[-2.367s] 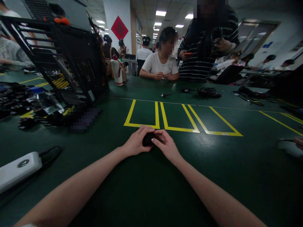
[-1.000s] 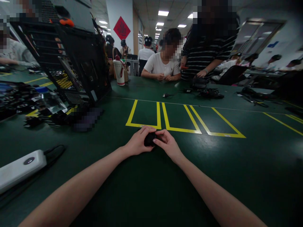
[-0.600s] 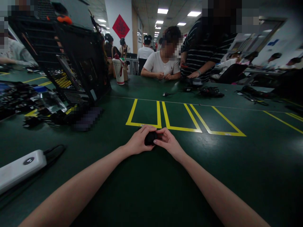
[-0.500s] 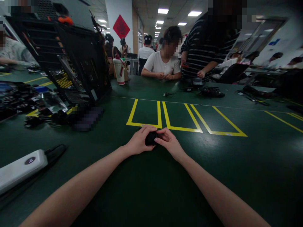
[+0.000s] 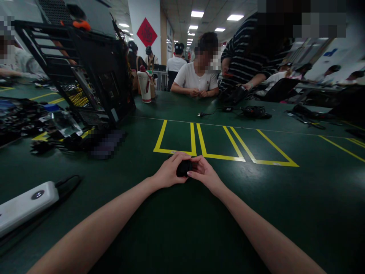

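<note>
A small black object [image 5: 183, 168] rests on the green table [image 5: 285, 198] just in front of the yellow taped boxes [image 5: 199, 142]. My left hand [image 5: 169, 172] is curled around its left side. From the right, my right hand [image 5: 203, 173] pinches the same object with thumb and fingers. Most of the object is hidden between the two hands, so I cannot make out what it is.
A white power bank [image 5: 25, 205] with a black cable lies at the near left. A black frame [image 5: 82, 72] and a pile of dark parts [image 5: 42, 129] stand at the left. Across the table sit a seated person [image 5: 196, 78], a standing striped-shirt person [image 5: 251, 57], a white cup [image 5: 145, 89] and cables [image 5: 251, 111].
My hands have stayed closed on the black object in the same spot. The standing person across the table has bent forward and lowered a hand to the things on the far side.
</note>
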Demonstrator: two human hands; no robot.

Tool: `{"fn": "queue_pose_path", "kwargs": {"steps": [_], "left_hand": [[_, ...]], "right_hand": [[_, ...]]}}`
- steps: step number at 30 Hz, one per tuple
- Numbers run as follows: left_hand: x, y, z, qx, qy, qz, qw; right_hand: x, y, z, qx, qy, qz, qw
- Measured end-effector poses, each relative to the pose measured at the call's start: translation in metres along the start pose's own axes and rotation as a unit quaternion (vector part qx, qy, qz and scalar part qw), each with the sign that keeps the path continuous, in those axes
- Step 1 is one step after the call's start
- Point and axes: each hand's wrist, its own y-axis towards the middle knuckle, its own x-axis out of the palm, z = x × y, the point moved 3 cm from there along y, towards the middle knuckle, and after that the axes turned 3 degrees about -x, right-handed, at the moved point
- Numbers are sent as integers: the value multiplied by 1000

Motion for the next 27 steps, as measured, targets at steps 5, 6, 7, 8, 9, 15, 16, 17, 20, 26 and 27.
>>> {"fn": "queue_pose_path", "kwargs": {"steps": [5,6,7,8,9,15,16,17,20,26,27], "left_hand": [[1,0,-1,5,-2,8,1000],[1,0,-1,6,-1,9,1000],[1,0,-1,6,0,9,1000],[1,0,-1,5,-1,10,1000],[1,0,-1,4,-2,9,1000],[1,0,-1,7,-2,11,1000],[1,0,-1,10,-1,13,1000],[1,0,-1,11,1,14,1000],[2,1,-2,11,4,17,1000],[2,1,-2,3,-6,12,1000],[1,1,-2,2,-9,11,1000]], "right_hand": [[0,-1,-1,1,-29,36,999],[0,-1,-2,1,-37,43,998],[0,-1,-2,0,-44,47,998],[0,-1,-2,0,-50,48,998],[0,-1,-2,3,-56,47,997],[-2,2,3,26,-50,35,998],[-2,2,2,24,-40,32,998],[-1,2,2,22,-30,30,999],[0,0,-1,18,-1,22,1000],[1,-1,-4,25,-6,22,999],[0,-1,-3,31,-11,22,999]]}}
